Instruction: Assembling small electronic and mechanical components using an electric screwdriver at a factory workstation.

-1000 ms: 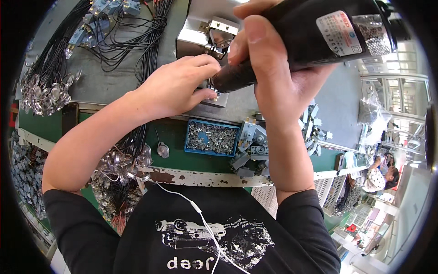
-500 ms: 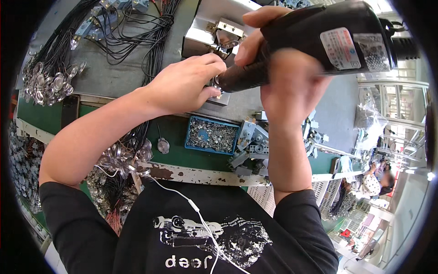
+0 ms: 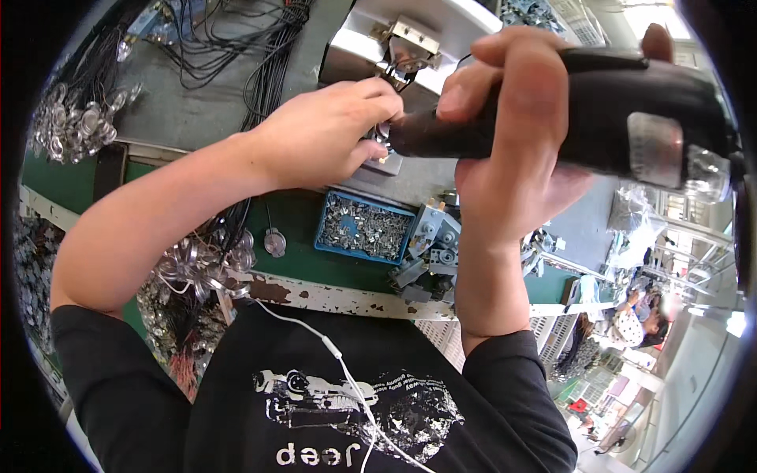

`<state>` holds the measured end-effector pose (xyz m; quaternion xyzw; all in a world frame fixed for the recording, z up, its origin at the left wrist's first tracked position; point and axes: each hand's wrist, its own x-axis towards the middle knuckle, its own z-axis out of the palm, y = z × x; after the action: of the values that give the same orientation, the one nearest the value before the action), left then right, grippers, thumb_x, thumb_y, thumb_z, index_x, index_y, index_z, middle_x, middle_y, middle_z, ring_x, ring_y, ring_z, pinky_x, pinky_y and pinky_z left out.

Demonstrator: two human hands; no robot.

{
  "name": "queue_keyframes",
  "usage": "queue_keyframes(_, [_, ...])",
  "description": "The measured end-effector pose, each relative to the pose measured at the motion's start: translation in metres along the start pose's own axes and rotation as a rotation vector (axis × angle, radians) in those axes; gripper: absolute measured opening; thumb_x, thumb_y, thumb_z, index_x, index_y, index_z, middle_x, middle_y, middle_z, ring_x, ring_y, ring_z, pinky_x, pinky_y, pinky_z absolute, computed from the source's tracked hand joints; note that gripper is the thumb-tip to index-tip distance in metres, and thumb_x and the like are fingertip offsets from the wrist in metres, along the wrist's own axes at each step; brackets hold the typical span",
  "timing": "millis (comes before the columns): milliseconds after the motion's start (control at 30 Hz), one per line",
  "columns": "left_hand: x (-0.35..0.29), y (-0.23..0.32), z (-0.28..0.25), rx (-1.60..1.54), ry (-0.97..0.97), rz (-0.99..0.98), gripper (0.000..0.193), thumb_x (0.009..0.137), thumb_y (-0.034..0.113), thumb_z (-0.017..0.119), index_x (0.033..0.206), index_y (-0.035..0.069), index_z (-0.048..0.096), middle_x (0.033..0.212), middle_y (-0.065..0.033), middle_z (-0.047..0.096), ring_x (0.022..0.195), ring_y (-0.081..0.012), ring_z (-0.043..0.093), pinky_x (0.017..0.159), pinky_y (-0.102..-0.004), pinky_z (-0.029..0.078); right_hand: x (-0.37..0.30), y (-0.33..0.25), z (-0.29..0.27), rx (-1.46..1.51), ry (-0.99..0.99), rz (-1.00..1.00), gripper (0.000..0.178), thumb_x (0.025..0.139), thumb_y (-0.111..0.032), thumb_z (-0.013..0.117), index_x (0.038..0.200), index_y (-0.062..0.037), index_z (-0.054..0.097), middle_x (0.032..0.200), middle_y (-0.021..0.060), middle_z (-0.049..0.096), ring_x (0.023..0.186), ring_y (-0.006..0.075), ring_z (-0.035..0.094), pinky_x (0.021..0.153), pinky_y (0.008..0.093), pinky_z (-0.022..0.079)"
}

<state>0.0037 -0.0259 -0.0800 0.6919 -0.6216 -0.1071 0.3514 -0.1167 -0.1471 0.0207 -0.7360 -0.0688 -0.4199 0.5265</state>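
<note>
My right hand (image 3: pixel 516 150) is wrapped round a black electric screwdriver (image 3: pixel 599 110), which lies nearly level with its narrow nose pointing left. At that nose, my left hand (image 3: pixel 319 134) has its thumb and fingers closed round a small round silver part (image 3: pixel 382 132). The part sits above a small metal block (image 3: pixel 388 164) on the grey worktop. The fingers and the nose partly hide it, so I cannot make out the bit or its exact contact. Just behind stands a shiny metal housing (image 3: pixel 359 41) with a bracket-like mechanism (image 3: pixel 412 49) mounted on it.
A blue tray (image 3: pixel 356 254) of small metal pieces is on the green surface nearer me. Grey-blue switch-like parts (image 3: pixel 432 244) are heaped to its right. Black cables (image 3: pixel 272 79) and round silver discs (image 3: pixel 75 126) lie at left. A white cord (image 3: pixel 303 322) crosses my shirt.
The screwdriver and my right hand have shifted slightly right and down, and the right fingers are placed differently round the body. My left hand stays at the small part.
</note>
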Motion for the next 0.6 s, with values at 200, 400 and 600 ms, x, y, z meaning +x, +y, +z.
queue_keyframes(200, [0.000, -0.002, 0.003, -0.007, 0.032, 0.021, 0.038, 0.091, 0.014, 0.072, 0.125, 0.005, 0.058, 0.126, -0.0106, 0.059, 0.121, -0.0333, 0.059, 0.099, -0.0439, 0.051, 0.002, 0.003, -0.011, -0.035, -0.014, 0.097, 0.073, 0.101, -0.049, 0.064, 0.144, -0.0045, 0.025, 0.093, 0.0170, 0.067, 0.062, 0.0186, 0.065, 0.059, 0.0292, 0.054])
queue_keyframes(400, [0.000, -0.002, -0.002, -0.006, -0.014, 0.020, 0.038, 0.090, 0.014, 0.073, 0.124, 0.005, 0.057, 0.126, -0.0099, 0.058, 0.121, -0.0332, 0.059, 0.100, -0.0434, 0.051, 0.008, 0.000, -0.018, -0.078, -0.014, 0.151, 0.064, 0.102, -0.052, 0.059, 0.130, 0.0023, 0.040, 0.082, 0.0130, 0.066, 0.060, 0.0166, 0.064, 0.058, 0.0274, 0.053])
queue_keyframes(600, [0.012, 0.013, -0.029, 0.008, -0.210, 0.033, 0.037, 0.089, 0.020, 0.075, 0.120, 0.005, 0.060, 0.121, -0.0084, 0.062, 0.109, -0.0322, 0.065, 0.090, -0.0423, 0.054, 0.020, -0.002, -0.031, -0.151, 0.083, 0.160, 0.066, 0.102, -0.056, 0.055, 0.115, 0.0091, 0.055, 0.071, 0.0090, 0.065, 0.058, 0.0146, 0.063, 0.056, 0.0256, 0.052])
